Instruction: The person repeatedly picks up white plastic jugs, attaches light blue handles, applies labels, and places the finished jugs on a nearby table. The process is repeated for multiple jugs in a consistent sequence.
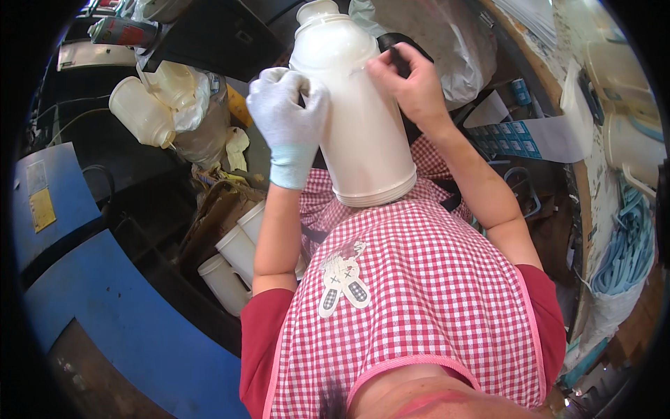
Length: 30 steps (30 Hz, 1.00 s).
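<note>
A large cream-white plastic jug-shaped shell with a narrow neck leans upright against my lap, its wide ribbed base toward me. My left hand, in a pale grey knit glove with a mint cuff, is closed with curled fingers at the shell's upper left side. What its fingers hold, if anything, is hidden. My bare right hand is closed in a pinch at the shell's upper right side. Something too small to name may be between its fingertips. A black curved part shows behind that hand.
More cream plastic shells sit at the upper left, below a spray can. White handled jugs stand left of my lap. A blue panel fills the lower left. On the right are a label strip and a bundle of light-blue straps.
</note>
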Motion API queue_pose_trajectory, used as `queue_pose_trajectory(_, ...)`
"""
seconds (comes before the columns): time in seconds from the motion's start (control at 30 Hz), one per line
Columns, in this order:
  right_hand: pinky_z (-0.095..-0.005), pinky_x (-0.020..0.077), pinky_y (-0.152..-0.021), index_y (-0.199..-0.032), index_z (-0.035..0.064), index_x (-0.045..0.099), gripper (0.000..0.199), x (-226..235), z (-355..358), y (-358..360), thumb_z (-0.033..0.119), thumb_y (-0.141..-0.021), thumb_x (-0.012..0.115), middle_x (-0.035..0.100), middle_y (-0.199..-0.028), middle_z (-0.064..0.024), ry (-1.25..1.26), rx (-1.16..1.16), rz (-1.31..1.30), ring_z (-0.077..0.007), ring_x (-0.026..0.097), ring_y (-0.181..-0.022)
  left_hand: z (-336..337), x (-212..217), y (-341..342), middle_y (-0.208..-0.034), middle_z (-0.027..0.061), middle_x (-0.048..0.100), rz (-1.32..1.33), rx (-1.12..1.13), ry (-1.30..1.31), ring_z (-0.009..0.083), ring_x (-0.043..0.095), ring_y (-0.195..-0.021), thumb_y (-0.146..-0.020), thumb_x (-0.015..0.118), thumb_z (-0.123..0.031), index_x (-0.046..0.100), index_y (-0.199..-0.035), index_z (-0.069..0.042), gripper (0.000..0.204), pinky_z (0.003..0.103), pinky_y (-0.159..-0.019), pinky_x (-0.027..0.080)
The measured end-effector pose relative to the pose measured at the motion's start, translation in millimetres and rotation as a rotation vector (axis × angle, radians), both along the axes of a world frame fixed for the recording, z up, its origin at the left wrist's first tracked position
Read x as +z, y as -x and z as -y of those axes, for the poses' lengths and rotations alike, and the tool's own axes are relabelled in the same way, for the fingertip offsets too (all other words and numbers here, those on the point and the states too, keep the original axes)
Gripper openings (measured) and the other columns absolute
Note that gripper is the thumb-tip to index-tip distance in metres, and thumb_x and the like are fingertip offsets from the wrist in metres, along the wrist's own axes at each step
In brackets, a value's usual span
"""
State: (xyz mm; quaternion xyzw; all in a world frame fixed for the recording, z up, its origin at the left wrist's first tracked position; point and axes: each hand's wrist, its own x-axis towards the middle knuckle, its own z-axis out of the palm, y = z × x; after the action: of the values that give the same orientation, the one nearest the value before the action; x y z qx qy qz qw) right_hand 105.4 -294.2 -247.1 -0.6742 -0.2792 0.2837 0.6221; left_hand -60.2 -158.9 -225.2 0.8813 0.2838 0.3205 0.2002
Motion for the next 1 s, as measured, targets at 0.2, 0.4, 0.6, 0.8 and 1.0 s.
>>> queue_pose_trajectory(0.2,-0.0216,0.0494,-0.072,-0.093,0.0035,0.072,0.022,44.5,12.5,14.1,0.023,-0.090,0.082,0.068,-0.082,0.0036,-0.025,0.028,-0.100,-0.0037,0.060,-0.077,-2.4,-6.6,9.9,-0.097,0.0108,0.065,0.222,-0.040,0.270,0.0263,0.059,-0.096,-0.090,0.069,-0.009,0.071,-0.091,-0.002,0.007,0.039,-0.090,0.044)
queue_pose_trajectory(0.4,-0.0220,0.0489,-0.072,-0.095,0.0035,0.073,0.023,32.8,5.0,21.2,0.024,-0.090,0.082,0.068,-0.083,0.0035,-0.012,0.057,-0.187,-0.0035,0.059,-0.077,16.1,-5.4,1.5,-0.102,0.0114,0.064,0.230,-0.139,0.344,0.0270,0.058,-0.101,-0.087,0.073,-0.008,0.071,-0.088,-0.002,0.006,0.040,-0.091,0.046)
queue_pose_trajectory(0.6,-0.0233,0.0490,-0.068,-0.094,0.0026,0.072,0.025,13.3,-6.3,19.4,0.025,-0.088,0.083,0.065,-0.078,0.0039,0.073,0.071,-0.016,-0.0041,0.057,-0.073,10.7,-11.9,-4.3,-0.097,0.0119,0.063,0.124,-0.030,0.192,0.0295,0.059,-0.096,-0.079,0.080,-0.011,0.068,-0.079,-0.003,0.014,0.040,-0.086,0.048)
queue_pose_trajectory(0.8,-0.0265,0.0492,-0.064,-0.093,0.0024,0.068,0.033,8.9,-11.0,20.9,0.029,-0.084,0.085,0.063,-0.077,-0.0005,0.150,0.043,0.278,-0.0094,0.056,-0.068,14.1,-7.0,-10.3,-0.091,0.0121,0.061,0.005,0.035,0.009,0.0316,0.058,-0.090,-0.073,0.080,-0.015,0.061,-0.070,-0.005,0.021,0.043,-0.080,0.049)
queue_pose_trajectory(1.0,-0.0285,0.0511,-0.068,-0.099,0.0059,0.068,0.036,37.1,52.4,-106.8,0.035,-0.086,0.084,0.066,-0.085,-0.0035,0.383,-0.408,0.755,-0.0112,0.061,-0.076,-73.8,-26.0,29.5,-0.087,0.0159,0.066,-0.268,0.218,-0.102,0.0330,0.064,-0.081,-0.084,0.073,-0.028,0.065,-0.076,-0.002,0.029,0.044,-0.076,0.052)
